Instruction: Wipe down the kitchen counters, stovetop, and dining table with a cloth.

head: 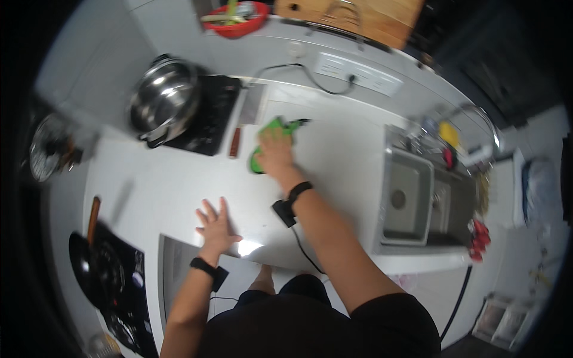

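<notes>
My right hand (pixel 276 154) lies over a green cloth (pixel 256 165) with dark edging, pressing it on the white countertop (pixel 331 179). Some of the cloth is hidden under the fingers, and a dark strip of it sticks out at the upper right. Fingers spread, my left hand (pixel 217 230) is at the counter's front edge, holding nothing. Just left of the cloth is a cleaver (pixel 254 105) with a brown handle, its blade towards the wall. Each wrist wears a black strap with a small box and a cable.
A steel pot (pixel 165 98) stands on a black induction cooktop (pixel 219 116) at the back left. To the right is a double sink (pixel 407 201). A wok (pixel 80 266) sits on a stove (pixel 130 277) at lower left. A power cord (pixel 320 87) runs to the wall outlet strip (pixel 378 80).
</notes>
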Demonstrator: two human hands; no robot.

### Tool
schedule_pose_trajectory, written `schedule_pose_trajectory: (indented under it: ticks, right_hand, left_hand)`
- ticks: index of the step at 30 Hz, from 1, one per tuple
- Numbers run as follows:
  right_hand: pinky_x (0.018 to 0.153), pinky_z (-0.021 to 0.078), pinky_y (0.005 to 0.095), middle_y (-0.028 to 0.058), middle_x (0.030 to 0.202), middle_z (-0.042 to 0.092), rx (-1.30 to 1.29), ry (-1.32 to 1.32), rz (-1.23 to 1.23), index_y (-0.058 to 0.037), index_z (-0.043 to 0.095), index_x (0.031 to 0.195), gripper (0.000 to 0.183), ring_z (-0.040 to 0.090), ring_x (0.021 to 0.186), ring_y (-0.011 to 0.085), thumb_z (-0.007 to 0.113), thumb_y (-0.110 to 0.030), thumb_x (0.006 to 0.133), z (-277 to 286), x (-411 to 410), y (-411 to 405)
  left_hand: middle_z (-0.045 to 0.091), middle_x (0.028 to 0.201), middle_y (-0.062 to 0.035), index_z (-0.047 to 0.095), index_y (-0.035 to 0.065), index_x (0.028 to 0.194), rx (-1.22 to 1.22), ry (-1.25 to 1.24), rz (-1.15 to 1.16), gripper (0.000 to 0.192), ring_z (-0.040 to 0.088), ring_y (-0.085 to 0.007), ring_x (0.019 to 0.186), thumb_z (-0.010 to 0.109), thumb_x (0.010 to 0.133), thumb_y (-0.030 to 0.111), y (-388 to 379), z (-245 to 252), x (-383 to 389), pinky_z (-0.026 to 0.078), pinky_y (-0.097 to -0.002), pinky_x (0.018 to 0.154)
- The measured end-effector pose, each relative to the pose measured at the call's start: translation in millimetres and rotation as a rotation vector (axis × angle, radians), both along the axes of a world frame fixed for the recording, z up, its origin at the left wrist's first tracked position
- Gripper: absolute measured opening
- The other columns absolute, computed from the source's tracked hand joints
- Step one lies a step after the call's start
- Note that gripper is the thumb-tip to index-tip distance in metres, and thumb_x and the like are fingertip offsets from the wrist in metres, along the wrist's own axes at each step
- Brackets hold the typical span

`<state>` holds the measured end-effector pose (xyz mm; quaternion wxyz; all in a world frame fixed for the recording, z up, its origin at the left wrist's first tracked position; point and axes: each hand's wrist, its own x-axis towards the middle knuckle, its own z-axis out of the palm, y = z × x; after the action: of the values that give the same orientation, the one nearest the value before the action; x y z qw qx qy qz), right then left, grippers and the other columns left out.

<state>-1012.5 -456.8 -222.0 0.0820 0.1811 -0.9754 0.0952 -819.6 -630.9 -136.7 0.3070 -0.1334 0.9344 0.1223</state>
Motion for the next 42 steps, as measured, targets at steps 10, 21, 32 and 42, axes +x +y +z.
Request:
schedule_pose_trajectory:
  ticks: [10, 21, 32, 42]
  right_hand:
    - [0.108, 0.0231, 0.0584, 0.0081, 0.142, 0.041, -0.112, -0.047, 0.549, -0.0181, 0.052, 0.129, 0.065, 0.033, 0.133, 0.0336, 0.063, -0.054, 0.076, 19, 145, 77]
    - [0.113, 0.0095, 0.0559, 0.0128, 0.155, 0.019, -0.102, -0.165, -0.374, -0.0204, 0.032, 0.146, 0.08, 0.01, 0.143, 0.0378, 0.056, -0.061, 0.082, 4, 160, 281]
    - [0.11, 0.0151, 0.0585, 0.0186, 0.15, 0.028, -0.035, -0.14, -0.107, -0.0099, 0.039, 0.141, 0.077, 0.02, 0.138, 0.0423, 0.058, -0.055, 0.082, 16, 172, 39]
    - [0.113, 0.0162, 0.052, 0.0088, 0.146, 0.039, -0.234, -0.04, 0.436, -0.0139, 0.05, 0.134, 0.06, 0.027, 0.139, 0.032, 0.06, -0.04, 0.081, 9, 215, -131]
  left_hand:
    - [-0.019, 0.151, -0.0258, -0.009, 0.0278, 0.15, -0.045, -0.018, -0.003, 0.139, -0.012, -0.0558, 0.136, 0.091, 0.053, 0.022, -9, -16, 2, 0.028, -0.0771, 0.091]
    - [-0.019, 0.151, -0.0274, -0.005, 0.0244, 0.151, -0.042, 0.009, -0.019, 0.134, -0.011, -0.0568, 0.136, 0.09, 0.056, 0.025, -15, -19, 10, 0.026, -0.0771, 0.092]
    - [0.007, 0.15, -0.0317, 0.005, 0.0188, 0.151, 0.174, 0.251, 0.0, 0.106, 0.005, -0.0533, 0.138, 0.076, 0.072, 0.012, -32, -13, 31, 0.02, -0.0716, 0.102]
    - [0.015, 0.147, -0.0362, 0.02, -0.0012, 0.145, 0.209, 0.713, 0.025, 0.08, 0.009, -0.0536, 0.137, 0.062, 0.076, 0.001, -101, -44, 73, 0.009, -0.0546, 0.113]
